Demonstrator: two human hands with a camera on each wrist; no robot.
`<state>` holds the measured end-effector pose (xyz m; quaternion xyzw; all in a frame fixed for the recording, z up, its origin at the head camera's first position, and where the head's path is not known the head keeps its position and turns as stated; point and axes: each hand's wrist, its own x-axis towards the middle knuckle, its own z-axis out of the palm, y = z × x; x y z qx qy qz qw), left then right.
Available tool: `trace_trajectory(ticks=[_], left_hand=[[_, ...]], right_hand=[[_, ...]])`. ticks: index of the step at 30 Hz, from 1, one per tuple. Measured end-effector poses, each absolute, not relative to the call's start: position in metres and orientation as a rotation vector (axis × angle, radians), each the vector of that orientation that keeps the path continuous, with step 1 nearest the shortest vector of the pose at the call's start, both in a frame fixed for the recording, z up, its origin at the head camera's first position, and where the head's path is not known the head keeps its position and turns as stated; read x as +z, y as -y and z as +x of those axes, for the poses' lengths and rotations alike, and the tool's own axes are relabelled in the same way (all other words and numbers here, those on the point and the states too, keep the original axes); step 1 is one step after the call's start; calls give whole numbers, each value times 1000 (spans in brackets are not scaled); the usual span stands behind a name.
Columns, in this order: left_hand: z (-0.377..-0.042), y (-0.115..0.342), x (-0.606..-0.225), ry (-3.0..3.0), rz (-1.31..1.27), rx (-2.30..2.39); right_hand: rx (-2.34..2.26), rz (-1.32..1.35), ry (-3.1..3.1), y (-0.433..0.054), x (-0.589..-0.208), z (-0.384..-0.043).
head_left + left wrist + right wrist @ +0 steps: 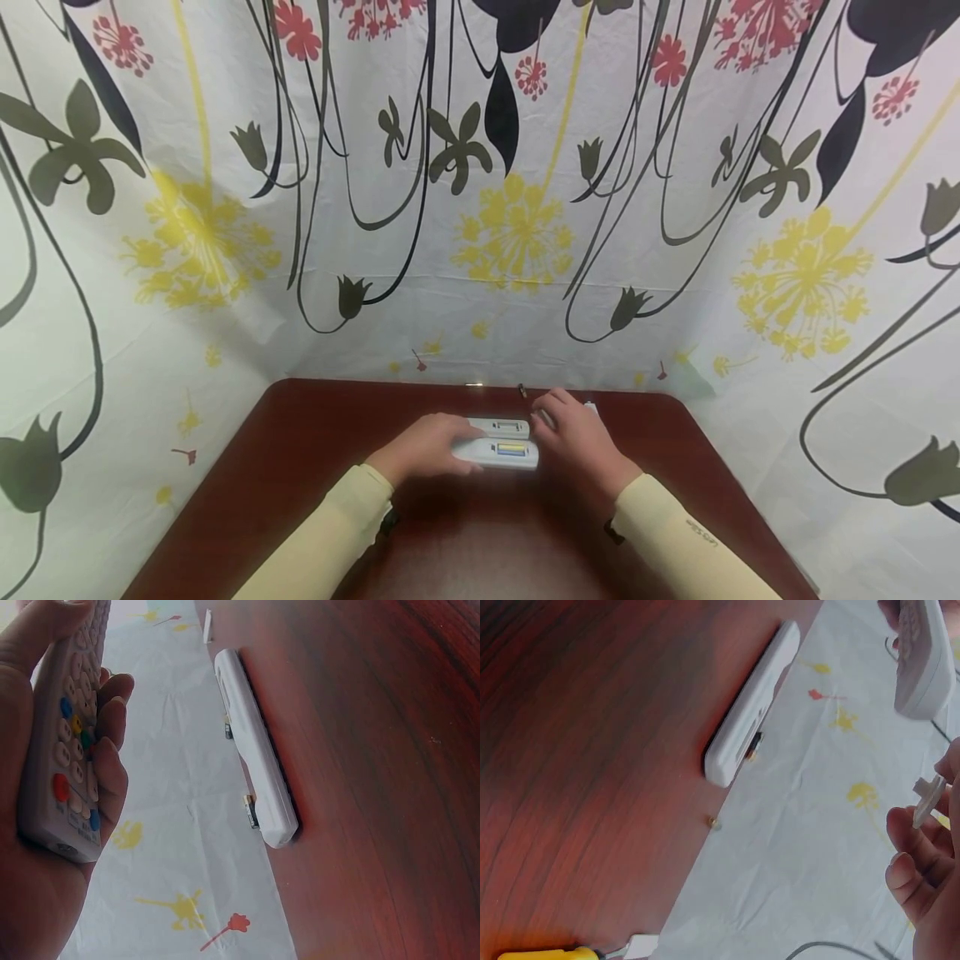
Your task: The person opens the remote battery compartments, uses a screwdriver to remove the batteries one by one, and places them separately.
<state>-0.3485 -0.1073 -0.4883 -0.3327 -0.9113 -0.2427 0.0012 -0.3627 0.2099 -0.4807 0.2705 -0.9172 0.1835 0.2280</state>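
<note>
My left hand point(427, 447) grips a white remote control point(491, 452) with its back up in the head view. Its uncovered battery slot shows yellow and blue inside; the coloured buttons of this remote point(71, 742) face the left wrist camera. Just behind it, a second white remote point(495, 427) lies on the table, its battery slot also uncovered. To the right of both, my right hand point(576, 433) pinches a small white battery cover point(928, 800) between thumb and fingers, apart from the held remote point(924, 671).
On the dark red table point(337, 467), a loose battery point(522, 390) lies near the back edge. A small white piece point(474, 384) is left of it. At the right lies a yellow-handled screwdriver point(547, 955) by another white piece point(641, 946). Flower-printed cloth point(405, 333) surrounds the table.
</note>
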Motion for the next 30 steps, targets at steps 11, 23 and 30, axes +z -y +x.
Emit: trace_trajectory(ticks=[11, 23, 30], left_hand=[[-348, 108, -488, 2858, -1035, -756], [-347, 109, -490, 2874, -1022, -757], [-347, 109, -492, 2872, -1023, -745]], right_hand=[[507, 662, 2532, -222, -482, -370], [432, 499, 2630, -259, -493, -394], [428, 459, 2644, -280, -496, -409]])
